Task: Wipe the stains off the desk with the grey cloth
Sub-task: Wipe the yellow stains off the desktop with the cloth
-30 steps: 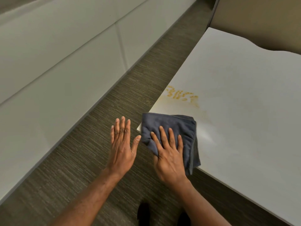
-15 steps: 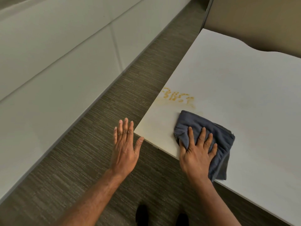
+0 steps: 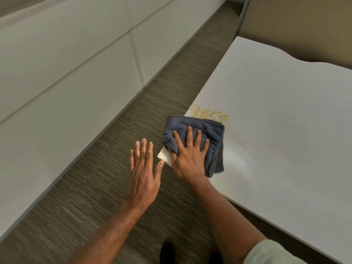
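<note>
- Pressing flat on the grey cloth [image 3: 202, 130], our right hand [image 3: 190, 155] has its fingers spread across the folded fabric, near the desk's front left corner.
- Half a second ago the cloth sat further right on the desk [image 3: 276, 111]; it has now swept back left and slightly up, so its far edge touches the lower rim of the yellow stains [image 3: 209, 113].
- We judge that the wiping strokes are closing in on the marks, which are not yet cleared: the stains look unchanged.
- Our left hand [image 3: 142, 168] hovers open and empty over the carpet [image 3: 95, 187], fingers together, thumb out, just beside the desk corner without touching it.
- The cloth is soft, plush, dark blue-grey, folded in several layers, one side draping past the desk's front edge.
- The stains are broken mustard-yellow streaks with a faint smear beyond them; whether they are wet or dried we cannot tell.
- The desk is smooth, matt white, with a wavy far edge; the carpet is finely ribbed grey-brown.
</note>
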